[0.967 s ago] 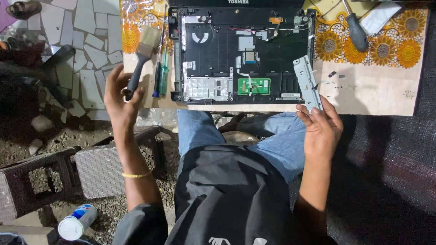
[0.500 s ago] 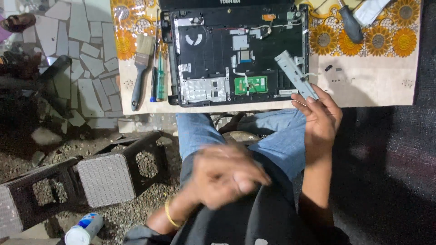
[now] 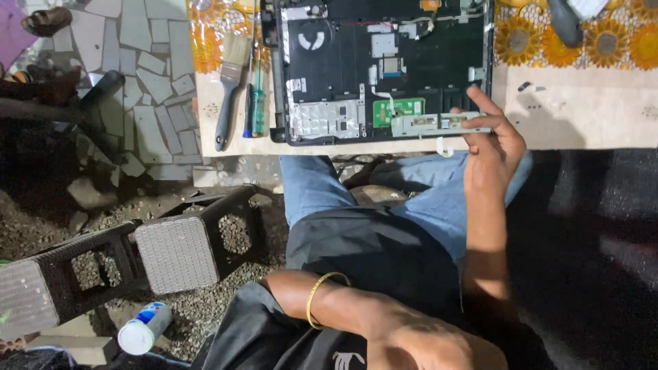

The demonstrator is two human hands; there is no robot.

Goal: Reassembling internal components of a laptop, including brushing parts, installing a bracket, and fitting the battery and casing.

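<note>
An opened black laptop base [image 3: 384, 68] lies on the table, its inner parts and a small green circuit board [image 3: 399, 109] exposed. My right hand [image 3: 493, 144] grips a long silver metal strip [image 3: 432, 123] by its right end and holds it flat along the laptop's front edge, beside the green board. My left hand [image 3: 425, 342] is pulled back close to my body at the bottom of the view, with a gold bangle on the wrist. Its fingers are cut off by the frame edge.
A paintbrush [image 3: 229, 82] and two screwdrivers [image 3: 253, 103] lie left of the laptop on the sunflower-patterned cloth [image 3: 582, 103]. A dark-handled tool [image 3: 565, 20] rests at the top right. On the gravel below stand a dark woven stool [image 3: 178, 250] and a white can [image 3: 142, 329].
My left hand let go of the paintbrush and drew back to my body. My right hand swung the silver strip from upright at the laptop's right side down onto its front edge.
</note>
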